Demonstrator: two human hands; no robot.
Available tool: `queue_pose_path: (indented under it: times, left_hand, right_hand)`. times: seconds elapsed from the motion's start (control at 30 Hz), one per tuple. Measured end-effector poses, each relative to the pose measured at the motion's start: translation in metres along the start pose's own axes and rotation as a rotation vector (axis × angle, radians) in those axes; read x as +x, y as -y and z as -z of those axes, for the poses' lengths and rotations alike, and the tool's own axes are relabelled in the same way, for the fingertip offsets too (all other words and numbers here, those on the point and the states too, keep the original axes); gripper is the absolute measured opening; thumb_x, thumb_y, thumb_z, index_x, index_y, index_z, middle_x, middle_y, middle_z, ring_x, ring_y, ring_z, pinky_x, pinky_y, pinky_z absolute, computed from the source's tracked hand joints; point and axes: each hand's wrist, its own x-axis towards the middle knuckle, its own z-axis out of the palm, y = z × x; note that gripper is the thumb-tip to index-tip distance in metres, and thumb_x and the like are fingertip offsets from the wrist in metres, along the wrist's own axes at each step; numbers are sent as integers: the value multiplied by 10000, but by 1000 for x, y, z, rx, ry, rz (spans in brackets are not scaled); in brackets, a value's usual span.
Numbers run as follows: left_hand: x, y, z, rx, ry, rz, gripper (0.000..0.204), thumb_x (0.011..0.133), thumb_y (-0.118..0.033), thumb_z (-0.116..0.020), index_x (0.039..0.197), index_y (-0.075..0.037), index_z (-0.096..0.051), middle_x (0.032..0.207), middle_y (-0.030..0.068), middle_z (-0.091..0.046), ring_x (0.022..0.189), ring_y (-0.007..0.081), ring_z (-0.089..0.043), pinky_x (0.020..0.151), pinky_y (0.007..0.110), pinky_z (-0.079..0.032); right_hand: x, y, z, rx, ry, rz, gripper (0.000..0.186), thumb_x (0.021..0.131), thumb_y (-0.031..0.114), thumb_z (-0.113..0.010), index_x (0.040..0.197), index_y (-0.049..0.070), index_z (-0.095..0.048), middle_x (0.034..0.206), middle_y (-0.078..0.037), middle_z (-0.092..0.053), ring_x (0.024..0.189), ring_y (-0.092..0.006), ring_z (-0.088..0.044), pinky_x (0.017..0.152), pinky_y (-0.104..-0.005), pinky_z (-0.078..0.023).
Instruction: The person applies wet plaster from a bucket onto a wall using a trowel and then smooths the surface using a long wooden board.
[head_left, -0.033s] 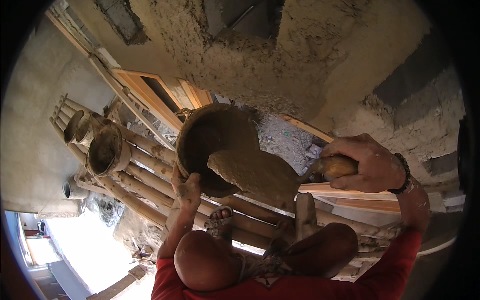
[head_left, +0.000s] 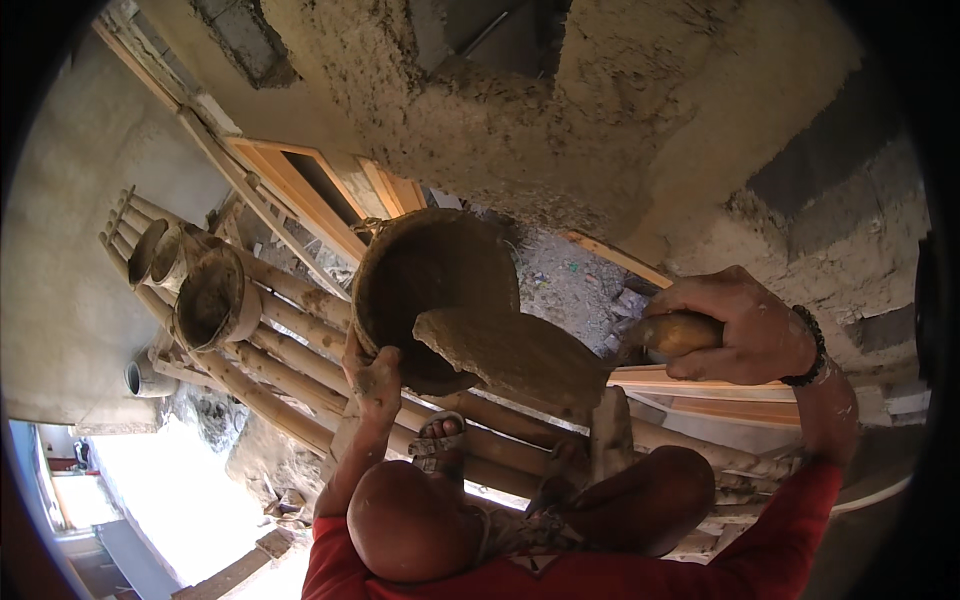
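Note:
My left hand [head_left: 375, 385] grips the near-left rim of a mud-coated bucket [head_left: 430, 262], which is tilted with its dark inside showing. My right hand [head_left: 735, 325] is closed round the wooden handle of a trowel [head_left: 510, 360]. Its broad blade, coated in greyish-brown mortar, lies across the bucket's lower-right opening and hides part of that rim. Below them my bent knees and a sandalled foot [head_left: 440, 435] show on a platform of round wooden poles [head_left: 285, 355].
Several mortar-crusted buckets [head_left: 215, 300] stand on the poles at left. A rough plastered wall [head_left: 640, 130] with dark recesses fills the upper view. Pale wooden frames [head_left: 300, 175] and rubble [head_left: 565, 280] lie beyond the platform. A grey cylindrical container [head_left: 150, 378] sits farther left, above a bright opening.
My right hand and the trowel have shifted very slightly right and down. The bucket and my left hand look unchanged.

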Motion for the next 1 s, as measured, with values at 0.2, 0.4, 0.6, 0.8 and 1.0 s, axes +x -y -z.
queue_pose_path:
  times: [0.2, 0.4, 0.6, 0.8, 1.0]
  left_hand:
    - [-12, -1, 3, 78, 13, 8, 437, 873, -120, -570, 1253, 80, -487, 1034, 80, -615, 871, 113, -560, 776, 253, -472]
    - [-9, 2, 2, -94, 20, 155, 498, 760, 42, -486, 1256, 77, -495, 1041, 76, -647, 926, 131, -608, 828, 255, -487]
    - [-13, 8, -14, -102, 28, 164, 511, 750, 59, -466, 1260, 74, -495, 1080, 87, -645, 930, 144, -617, 835, 261, -492]
    - [-21, 10, -22, -158, -67, 216, 593, 725, 80, -460, 1317, 53, -466, 1124, 103, -628, 991, 152, -602, 863, 258, -486]
    - [-13, 1, -14, -223, -136, 153, 617, 722, 88, -466, 1338, 50, -447, 1166, 79, -604, 999, 137, -582, 849, 241, -478]
  right_hand:
    - [5, -14, 45, -277, -524, -371, 438, 825, 231, -690, 1168, -25, -599, 879, -117, -664, 739, -140, -609, 675, -323, -502]
    - [-48, -5, 67, -625, -648, -170, 454, 799, 129, -675, 1221, 12, -558, 1031, -146, -647, 820, -201, -621, 719, -324, -506]
    - [4, -46, -42, -34, -35, -373, 427, 761, 119, -698, 1146, 4, -556, 920, -145, -643, 816, -246, -646, 753, -359, -519]
    - [59, -51, -143, 757, 183, -618, 442, 821, 122, -626, 1202, -55, -486, 828, -138, -608, 654, -119, -622, 530, -310, -505]
    - [114, -42, -153, 669, 129, -368, 465, 824, 74, -568, 1264, -25, -459, 851, -131, -599, 696, -186, -621, 619, -328, -516]
